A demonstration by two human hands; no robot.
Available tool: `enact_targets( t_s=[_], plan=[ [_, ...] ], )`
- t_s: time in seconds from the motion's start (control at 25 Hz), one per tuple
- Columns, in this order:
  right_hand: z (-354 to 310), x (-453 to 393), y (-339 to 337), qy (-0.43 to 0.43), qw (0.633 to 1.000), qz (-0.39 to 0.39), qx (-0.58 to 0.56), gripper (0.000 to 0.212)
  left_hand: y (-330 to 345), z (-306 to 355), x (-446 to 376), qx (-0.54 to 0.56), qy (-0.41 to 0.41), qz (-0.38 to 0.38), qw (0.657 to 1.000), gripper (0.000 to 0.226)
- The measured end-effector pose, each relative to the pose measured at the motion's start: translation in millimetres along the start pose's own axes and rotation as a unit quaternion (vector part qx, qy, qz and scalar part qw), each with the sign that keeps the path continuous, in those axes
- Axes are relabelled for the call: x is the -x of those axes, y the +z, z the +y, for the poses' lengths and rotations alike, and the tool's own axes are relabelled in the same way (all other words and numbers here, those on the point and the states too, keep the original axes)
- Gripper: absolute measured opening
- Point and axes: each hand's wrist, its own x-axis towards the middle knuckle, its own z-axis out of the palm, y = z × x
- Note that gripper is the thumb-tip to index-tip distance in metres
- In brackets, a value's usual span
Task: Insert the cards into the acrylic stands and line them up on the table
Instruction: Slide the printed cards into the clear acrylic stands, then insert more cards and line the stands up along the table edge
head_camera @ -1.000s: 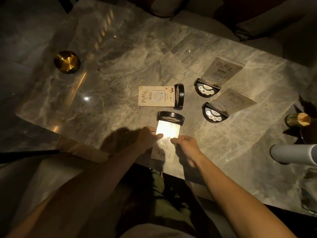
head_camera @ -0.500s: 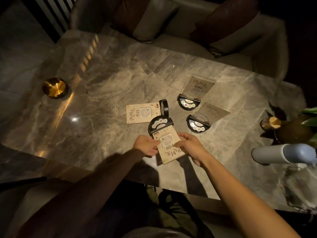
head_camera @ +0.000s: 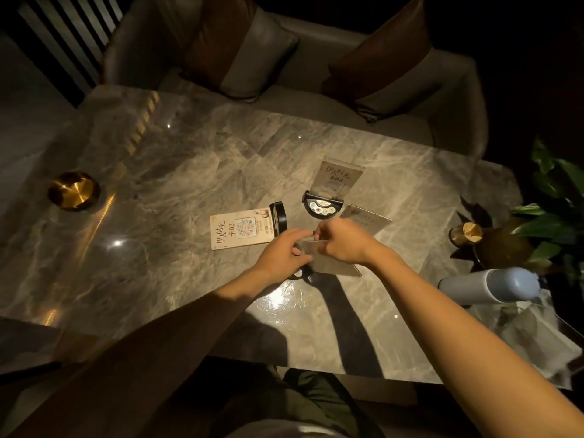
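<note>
Held stand (head_camera: 331, 260): clear acrylic panel on a black base, gripped by both hands above the marble table (head_camera: 177, 172), nearer its near edge than its far one. Panel looks pale grey and near blank from this angle; cannot tell whether a card sits inside. Left hand (head_camera: 279, 254) closed around the base end, fingers curled. Right hand (head_camera: 343, 240) pinches the panel's upper edge between thumb and fingers. Hands close together, almost touching.

Stand 03 (head_camera: 245, 229): lies flat just left of the hands. It holds a cream card with a QR code and "03"; its black base points right.

Stand 02 (head_camera: 331, 188): upright beyond the hands toward the far edge, with a card marked "02" in it and a black half-round base with small buttons in front.

Fourth stand (head_camera: 366, 218): just right of stand 02, partly hidden behind the right hand; faint writing shows, unreadable.

Brass dish (head_camera: 73, 191): near the left edge. Potted plant (head_camera: 543, 229) and pale blue cylinder (head_camera: 493, 284): at the right edge. Sofa (head_camera: 316, 74) with cushions: beyond the far edge.
</note>
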Motion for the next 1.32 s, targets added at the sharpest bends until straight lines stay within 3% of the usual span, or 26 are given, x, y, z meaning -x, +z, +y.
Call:
enact_targets(
  t_s=[0.16, 0.28, 0.36, 0.44, 0.6, 0.76, 1.08, 1.2, 1.32],
  plan=[
    [-0.9, 3.0, 5.4, -0.019, 0.999, 0.037, -0.009, 0.011, 6.4, 2.6, -2.2, 0.008, -0.011, 0.008, 1.0, 0.005],
    [14.0, 15.2, 8.9, -0.005, 0.995, 0.094, -0.034, 0.012, 6.2, -6.3, -0.4, 0.068, -0.02, 0.011, 0.997, 0.005],
    [31.2, 27.0, 12.9, 0.017, 0.992, 0.117, -0.053, 0.012, 3.7, -10.2, -0.4, 0.118, -0.049, 0.007, 0.992, 0.017],
    [46.4, 37.3, 20.4, 0.034, 0.988, 0.127, -0.085, 0.007, 1.9, -12.4, -2.5, 0.123, -0.061, 0.0, 0.991, 0.021],
    [59.9, 44.2, 31.5, 0.05, 0.979, 0.155, -0.119, 0.006, 6.9, -9.4, -8.7, 0.134, -0.052, -0.002, 0.99, 0.01],
    [68.0, 48.5, 27.7, 0.044, 0.97, 0.209, -0.118, 0.008, 20.4, 3.0, -14.8, 0.115, -0.051, 0.005, 0.992, 0.021],
    [87.6, 60.2, 29.7, 0.039, 0.967, 0.185, -0.17, 0.012, 35.5, 14.5, -16.1, 0.077, -0.096, 0.007, 0.992, 0.006],
    [82.9, 64.9, 22.2, 0.041, 0.971, 0.185, -0.146, 0.027, 29.4, 12.9, -15.8, 0.057, -0.101, 0.017, 0.993, 0.014],
    [59.7, 66.6, 1.1, 0.043, 0.959, 0.274, -0.06, 0.032, 7.0, 4.6, -14.5, 0.049, -0.11, 0.022, 0.992, 0.024]
  ],
)
